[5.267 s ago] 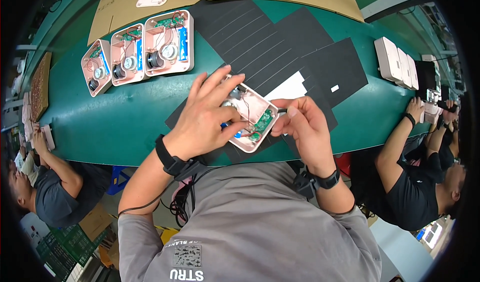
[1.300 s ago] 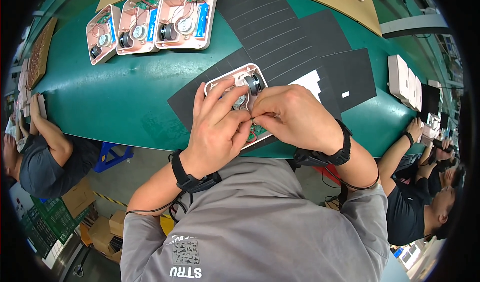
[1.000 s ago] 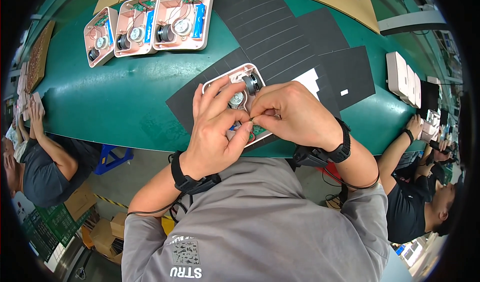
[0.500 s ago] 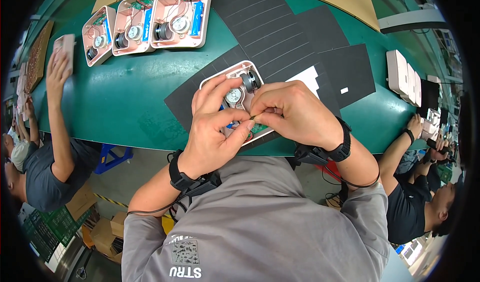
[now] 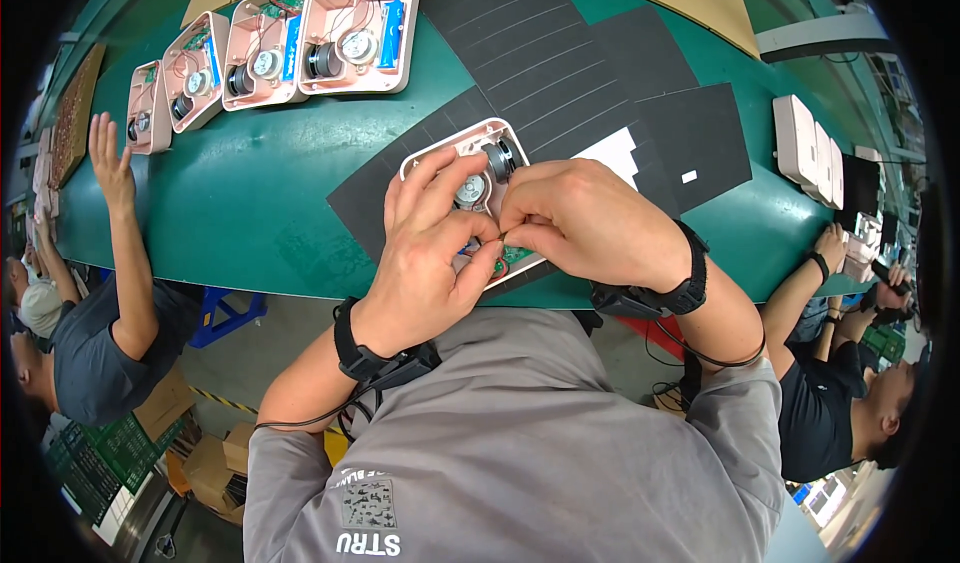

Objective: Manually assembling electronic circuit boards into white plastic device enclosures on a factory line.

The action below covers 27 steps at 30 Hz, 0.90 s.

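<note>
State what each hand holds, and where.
Both the left hand and right hand grip the open pink case at its near end, fingertips pinching inside; what they pinch is hidden.

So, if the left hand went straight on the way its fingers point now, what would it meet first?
The left hand points up and away over the open pink casing. Past its rim it would likely meet the black ribbed mat first, though height is unclear.

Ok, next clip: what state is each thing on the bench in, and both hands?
Open casing: lid off, lying on a black mat, motor and green board exposed, partly covered by the hands.
Left hand: on the casing, fingers pinched over the board.
Right hand: on the casing, fingers pinched beside the left.
Four pink casings: open, side by side, untouched.
White casings: closed, lined up.
</note>
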Tool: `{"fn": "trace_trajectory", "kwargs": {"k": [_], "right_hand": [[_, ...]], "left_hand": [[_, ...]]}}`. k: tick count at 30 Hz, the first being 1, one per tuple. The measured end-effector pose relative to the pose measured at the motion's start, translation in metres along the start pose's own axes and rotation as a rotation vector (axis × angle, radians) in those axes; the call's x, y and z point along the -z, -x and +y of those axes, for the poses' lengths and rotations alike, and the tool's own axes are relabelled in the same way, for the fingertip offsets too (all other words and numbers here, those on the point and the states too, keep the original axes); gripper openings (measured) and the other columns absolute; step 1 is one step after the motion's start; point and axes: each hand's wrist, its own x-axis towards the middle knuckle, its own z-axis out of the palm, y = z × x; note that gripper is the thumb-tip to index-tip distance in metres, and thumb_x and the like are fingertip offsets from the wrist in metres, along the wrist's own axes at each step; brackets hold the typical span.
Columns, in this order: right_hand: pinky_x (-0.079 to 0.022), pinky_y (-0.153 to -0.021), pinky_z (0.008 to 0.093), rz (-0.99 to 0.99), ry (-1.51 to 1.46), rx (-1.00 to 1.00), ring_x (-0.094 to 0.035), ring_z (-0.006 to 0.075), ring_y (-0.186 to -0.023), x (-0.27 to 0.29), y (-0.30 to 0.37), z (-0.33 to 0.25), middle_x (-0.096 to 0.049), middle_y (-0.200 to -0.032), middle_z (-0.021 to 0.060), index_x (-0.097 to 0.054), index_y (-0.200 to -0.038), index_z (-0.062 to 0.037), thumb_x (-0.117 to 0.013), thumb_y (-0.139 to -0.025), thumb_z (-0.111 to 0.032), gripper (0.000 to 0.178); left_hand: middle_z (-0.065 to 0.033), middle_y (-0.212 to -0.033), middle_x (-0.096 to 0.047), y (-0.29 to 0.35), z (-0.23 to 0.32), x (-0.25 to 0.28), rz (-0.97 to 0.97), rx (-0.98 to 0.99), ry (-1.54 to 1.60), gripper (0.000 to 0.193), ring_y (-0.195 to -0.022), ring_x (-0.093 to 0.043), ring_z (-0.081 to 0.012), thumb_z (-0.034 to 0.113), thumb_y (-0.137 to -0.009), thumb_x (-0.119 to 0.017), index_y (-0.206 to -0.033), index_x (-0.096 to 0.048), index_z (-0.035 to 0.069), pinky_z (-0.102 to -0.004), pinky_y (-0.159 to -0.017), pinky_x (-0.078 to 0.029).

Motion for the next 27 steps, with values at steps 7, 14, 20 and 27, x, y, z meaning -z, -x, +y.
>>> {"fn": "trace_trajectory", "kwargs": {"k": [7, 14, 20, 27], "right_hand": [[-0.055, -0.070, 0.0417, 0.132, 0.040, 0.093, -0.070, 0.0329, -0.080, -0.012, 0.005, 0.004, -0.071, -0.090, 0.0107, -0.073, -0.092, -0.0010, -0.077, -0.083, -0.001, 0.010], [-0.057, -0.070, 0.0411, 0.199, 0.114, 0.035, -0.071, 0.0319, -0.082, -0.022, 0.005, -0.001, -0.071, -0.093, 0.0101, -0.073, -0.094, -0.0015, -0.078, -0.082, 0.000, 0.013], [-0.058, -0.071, 0.0413, 0.284, 0.194, 0.080, -0.071, 0.0308, -0.085, -0.030, 0.007, 0.002, -0.071, -0.096, 0.0087, -0.073, -0.094, -0.0020, -0.079, -0.081, -0.002, 0.015], [-0.058, -0.071, 0.0409, 0.233, 0.158, 0.137, -0.071, 0.0301, -0.088, -0.028, 0.011, 0.010, -0.070, -0.096, 0.0073, -0.072, -0.095, -0.0030, -0.079, -0.080, -0.002, 0.017]], "left_hand": [[-0.0186, -0.147, -0.062, 0.000, 0.000, -0.002, 0.017, 0.014, 0.051, 0.012, -0.145, -0.048, -0.0417, 0.009, -0.080, -0.083, -0.087, -0.073, 0.007, -0.0584, -0.116, -0.032], [-0.0158, -0.143, -0.064, 0.002, -0.009, -0.001, 0.059, -0.018, -0.001, 0.013, -0.140, -0.054, -0.0396, 0.009, -0.079, -0.082, -0.088, -0.073, 0.008, -0.0597, -0.114, -0.035], [-0.0133, -0.140, -0.065, 0.001, -0.012, -0.004, 0.094, -0.031, -0.038, 0.016, -0.137, -0.056, -0.0382, 0.009, -0.077, -0.082, -0.091, -0.074, 0.009, -0.0630, -0.113, -0.036], [-0.0124, -0.142, -0.063, -0.002, -0.004, -0.003, 0.043, -0.034, -0.120, 0.015, -0.138, -0.056, -0.0380, 0.008, -0.077, -0.081, -0.090, -0.074, 0.010, -0.0691, -0.114, -0.032]]}}
